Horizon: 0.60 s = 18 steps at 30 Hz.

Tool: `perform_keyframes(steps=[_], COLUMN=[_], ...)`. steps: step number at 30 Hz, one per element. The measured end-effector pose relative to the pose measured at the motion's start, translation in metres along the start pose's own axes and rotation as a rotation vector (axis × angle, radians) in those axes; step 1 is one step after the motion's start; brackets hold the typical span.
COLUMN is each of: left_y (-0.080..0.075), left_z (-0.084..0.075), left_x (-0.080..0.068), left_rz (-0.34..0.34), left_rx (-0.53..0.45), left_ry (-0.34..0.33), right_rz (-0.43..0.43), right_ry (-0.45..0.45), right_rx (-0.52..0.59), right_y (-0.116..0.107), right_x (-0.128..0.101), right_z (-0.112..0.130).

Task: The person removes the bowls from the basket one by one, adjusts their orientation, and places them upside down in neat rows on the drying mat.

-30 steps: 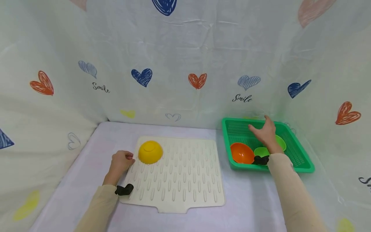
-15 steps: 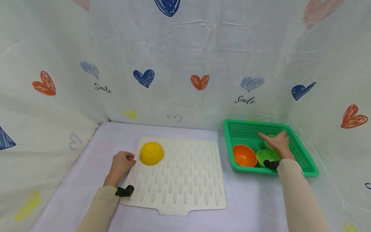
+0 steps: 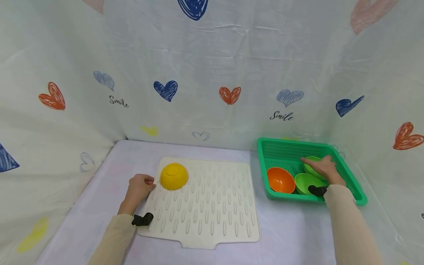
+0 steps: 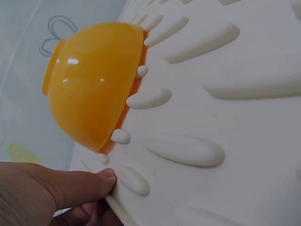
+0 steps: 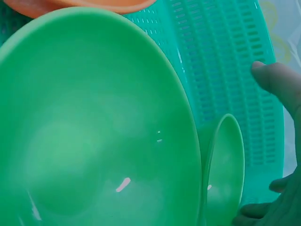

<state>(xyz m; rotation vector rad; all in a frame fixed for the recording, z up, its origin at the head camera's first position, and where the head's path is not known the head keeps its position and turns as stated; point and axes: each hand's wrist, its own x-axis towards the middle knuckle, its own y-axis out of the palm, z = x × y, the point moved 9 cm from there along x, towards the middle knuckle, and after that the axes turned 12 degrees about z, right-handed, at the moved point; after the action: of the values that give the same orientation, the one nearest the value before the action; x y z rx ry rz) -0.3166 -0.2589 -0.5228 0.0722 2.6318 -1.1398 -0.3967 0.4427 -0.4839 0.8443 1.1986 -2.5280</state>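
My left hand (image 3: 137,189) pinches the left edge of a white ridged draining mat (image 3: 202,209), the thumb on top and the other fingers curled under the rim. A yellow bowl (image 3: 173,176) stands upside down on the mat's back left corner, just beyond the thumb in the left wrist view. Over the green basket (image 3: 291,142), my right hand (image 3: 326,170) is spread, thumb held well apart from the fingers. Its fingertips are right by a tilted green bowl (image 5: 226,165). A second green bowl (image 5: 94,117) sits nearer the front, below the wrist.
An orange bowl (image 3: 281,180) lies in the basket's front left corner. The basket stands right of the mat on a white-covered table (image 3: 285,228). A white curtain (image 3: 198,55) printed with hearts hangs behind and along both sides.
My right hand has come down and to the right, from above the basket's back to beside the rear green bowl. The left hand keeps its hold on the mat.
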Motion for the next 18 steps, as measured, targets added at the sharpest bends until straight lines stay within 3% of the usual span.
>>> perform_keyframes(steps=[7,14,18], left_y=[0.0024,0.0009,0.0000], left_z=[0.0017,0.0048,0.0034], left_x=[0.0008,-0.0002,-0.0006], left_rz=[0.004,-0.003,-0.006], left_rx=[-0.002,-0.009,-0.005], left_ry=[0.003,-0.009,-0.003], right_rz=[0.037,0.009,-0.019], right_ry=[0.042,0.097,0.088], right_rx=[-0.073,-0.160,-0.137], right_y=[0.0040,-0.0001,-0.0035], right_x=[-0.0004,0.0031,0.0044], right_z=[0.0031,-0.0021,-0.0050])
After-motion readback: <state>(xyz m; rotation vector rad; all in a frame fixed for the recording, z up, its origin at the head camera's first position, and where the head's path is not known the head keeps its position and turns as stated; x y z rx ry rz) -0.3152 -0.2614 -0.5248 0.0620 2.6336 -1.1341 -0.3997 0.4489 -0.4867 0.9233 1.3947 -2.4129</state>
